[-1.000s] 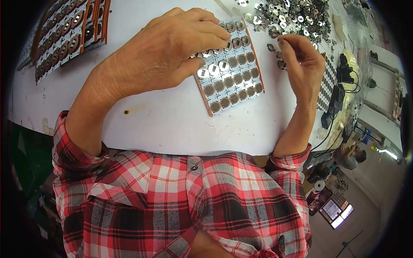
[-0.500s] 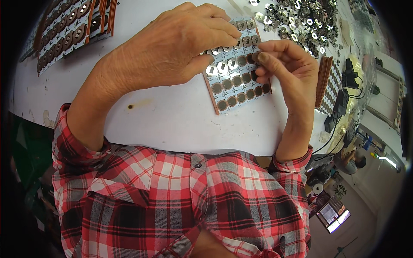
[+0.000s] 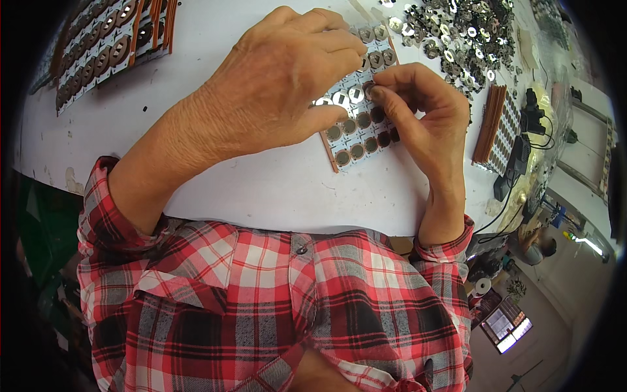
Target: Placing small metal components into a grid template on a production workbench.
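Observation:
A small tray point(image 3: 358, 137) with rows of round sockets lies on the white table point(image 3: 261, 189); some sockets hold shiny metal discs. My left hand point(image 3: 274, 85) lies flat across the tray's left and upper part, pressing it down. My right hand point(image 3: 421, 108) is beside it on the tray's right side. Its thumb and forefinger are pinched on a small metal disc point(image 3: 368, 87) over one of the sockets in the middle rows. Much of the tray is hidden under my left hand.
A heap of loose metal discs point(image 3: 457, 32) lies at the top right. Filled trays point(image 3: 111, 46) lie at the top left. A stack of trays point(image 3: 496, 127) stands on edge at the right, with black cables and gear point(image 3: 529, 124) beyond it.
My right hand came from the disc heap at the right over to the tray with a disc pinched in its fingers. My left hand stayed on the tray.

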`<state>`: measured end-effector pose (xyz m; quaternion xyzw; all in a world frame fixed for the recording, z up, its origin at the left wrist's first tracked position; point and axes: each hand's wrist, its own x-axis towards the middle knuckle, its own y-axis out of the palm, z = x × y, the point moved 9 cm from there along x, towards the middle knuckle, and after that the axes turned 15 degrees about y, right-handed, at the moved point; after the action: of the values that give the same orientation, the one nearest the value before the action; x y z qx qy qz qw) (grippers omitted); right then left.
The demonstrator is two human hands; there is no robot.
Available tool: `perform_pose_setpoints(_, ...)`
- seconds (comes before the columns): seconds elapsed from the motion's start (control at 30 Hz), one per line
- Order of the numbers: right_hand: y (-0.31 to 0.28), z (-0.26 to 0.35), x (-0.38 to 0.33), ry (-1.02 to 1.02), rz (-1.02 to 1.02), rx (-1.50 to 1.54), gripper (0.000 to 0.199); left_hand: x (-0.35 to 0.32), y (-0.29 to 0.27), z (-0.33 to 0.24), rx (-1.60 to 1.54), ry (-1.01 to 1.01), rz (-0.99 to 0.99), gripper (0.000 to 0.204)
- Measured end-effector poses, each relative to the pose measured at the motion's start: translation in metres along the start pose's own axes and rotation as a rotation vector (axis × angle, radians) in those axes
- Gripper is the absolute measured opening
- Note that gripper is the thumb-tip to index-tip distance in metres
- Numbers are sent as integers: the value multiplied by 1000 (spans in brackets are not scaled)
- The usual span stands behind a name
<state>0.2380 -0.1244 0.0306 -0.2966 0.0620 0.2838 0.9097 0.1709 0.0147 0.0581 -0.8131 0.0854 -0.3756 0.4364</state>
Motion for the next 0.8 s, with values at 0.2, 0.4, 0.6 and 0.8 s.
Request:
perform_pose_setpoints(0.2, -1, -3, 5, -57, 26, -58, 13, 1, 0, -2, 23, -44, -6, 49)
perform_pose_setpoints(0.4, -1, -5, 9, -69, 127, -33, 14, 1, 3, -3, 9, -65, 0, 48)
perform_pose_setpoints(0.6, -59, 2, 6, -169, -194, 36, 15, -2, 2, 2, -19, -76, 18, 50)
perform_pose_setpoints(0.8, -62, -16, 16, -89, -209, -272, 11, -3, 4, 4, -8, -70, 26, 48)
